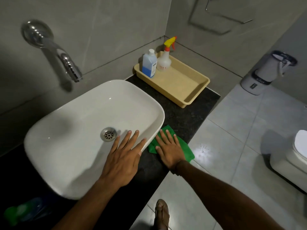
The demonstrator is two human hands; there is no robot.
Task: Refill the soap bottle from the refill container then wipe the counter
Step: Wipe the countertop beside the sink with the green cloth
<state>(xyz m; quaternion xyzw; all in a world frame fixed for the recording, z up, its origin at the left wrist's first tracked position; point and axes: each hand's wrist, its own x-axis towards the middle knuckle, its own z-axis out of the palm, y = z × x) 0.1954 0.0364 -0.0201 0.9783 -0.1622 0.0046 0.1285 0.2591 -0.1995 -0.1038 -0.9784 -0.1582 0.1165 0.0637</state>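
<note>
My right hand (169,149) lies flat, fingers spread, pressing a green cloth (185,146) onto the dark stone counter (182,117) just right of the white basin (69,146). My left hand (123,157) hovers open over the basin's right rim, holding nothing. In the beige tray (191,87) at the back of the counter stand a clear bottle of blue liquid with a white cap (149,65) and a clear spray bottle with a yellow and red trigger (164,59). A blurred green-capped blue bottle (21,211) lies at the lower left.
A chrome tap (66,62) juts from the wall over the basin. The counter's front edge drops to a grey tiled floor (232,146). A white toilet (292,155) sits at the right, a small white bin (264,73) beyond it. My sandalled foot (162,214) is below.
</note>
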